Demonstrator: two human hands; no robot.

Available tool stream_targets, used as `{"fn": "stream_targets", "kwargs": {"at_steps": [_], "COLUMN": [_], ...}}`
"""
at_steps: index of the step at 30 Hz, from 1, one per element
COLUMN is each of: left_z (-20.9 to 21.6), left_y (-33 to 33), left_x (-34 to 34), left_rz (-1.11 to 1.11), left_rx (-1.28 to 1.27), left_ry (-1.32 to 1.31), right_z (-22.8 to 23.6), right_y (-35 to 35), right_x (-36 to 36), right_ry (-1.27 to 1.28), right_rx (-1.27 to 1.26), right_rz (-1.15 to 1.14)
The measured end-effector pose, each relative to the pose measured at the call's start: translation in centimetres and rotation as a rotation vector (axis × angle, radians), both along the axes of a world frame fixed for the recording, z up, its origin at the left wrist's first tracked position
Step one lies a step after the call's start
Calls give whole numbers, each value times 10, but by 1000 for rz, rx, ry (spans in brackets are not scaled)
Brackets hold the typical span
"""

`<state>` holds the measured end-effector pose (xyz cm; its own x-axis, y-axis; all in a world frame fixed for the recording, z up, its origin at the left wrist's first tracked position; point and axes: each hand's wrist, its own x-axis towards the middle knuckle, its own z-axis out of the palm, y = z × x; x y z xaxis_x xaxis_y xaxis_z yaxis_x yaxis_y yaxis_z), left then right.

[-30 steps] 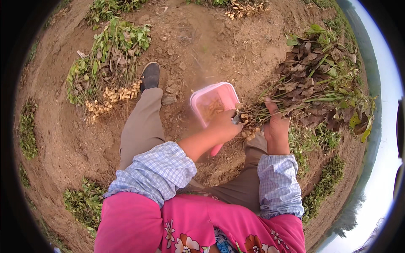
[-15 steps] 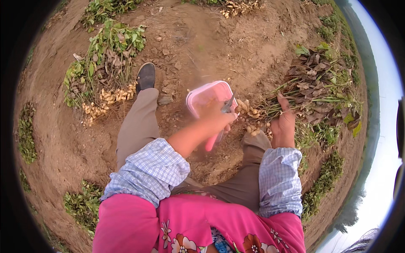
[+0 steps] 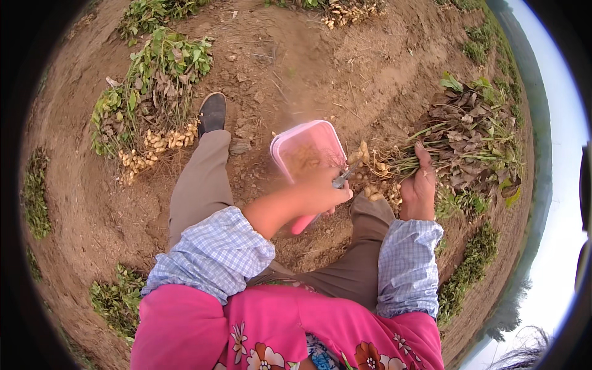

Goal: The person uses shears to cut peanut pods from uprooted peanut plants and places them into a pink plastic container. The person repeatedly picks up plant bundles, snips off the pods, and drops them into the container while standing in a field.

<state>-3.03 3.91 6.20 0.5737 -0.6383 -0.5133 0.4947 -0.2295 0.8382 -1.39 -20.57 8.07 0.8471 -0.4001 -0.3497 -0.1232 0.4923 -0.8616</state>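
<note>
The left hand [image 3: 322, 192] is gripping shears [image 3: 338, 180] beside the tub [image 3: 327, 139]; the right hand [image 3: 419, 188] is grasping a plant [image 3: 473, 139], its peanuts [image 3: 373, 192] facing the shears.

I'm seeing brown dirt [image 3: 92, 228], a leafy clump [image 3: 117, 302] lower left, hazy hills [image 3: 535, 95] and pale sky [image 3: 555, 265] off right.

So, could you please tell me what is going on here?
A person's right hand grips a bunch of leafy peanut plants by the stems. The left hand holds a metal tool close to the peanuts at the root end. Beside that hand, between the legs, is a pink container, its contents blurred.
</note>
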Motion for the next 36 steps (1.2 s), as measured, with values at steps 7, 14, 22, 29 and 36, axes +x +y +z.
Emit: {"fn": "stream_targets", "kwargs": {"at_steps": [7,14,22,29,36], "left_z": [3,5,13,12,-1], "left_y": [-2,-2,5,3,-5], "left_x": [-7,-10,-5,-4,-2], "left_rz": [-23,-71,-202,-201,-45], "left_rx": [261,398,513,472,235], "left_ry": [-589,-659,-667,-620,-396], "right_z": [5,4,3,15,13], "right_y": [11,16,25,38,33], "right_x": [0,-2,-4,-6,-3], "right_ry": [3,-23,-29,-5,-63], "right_rx": [-13,-35,-85,-130,-123], "right_rz": [-32,26,80,71,78]}}
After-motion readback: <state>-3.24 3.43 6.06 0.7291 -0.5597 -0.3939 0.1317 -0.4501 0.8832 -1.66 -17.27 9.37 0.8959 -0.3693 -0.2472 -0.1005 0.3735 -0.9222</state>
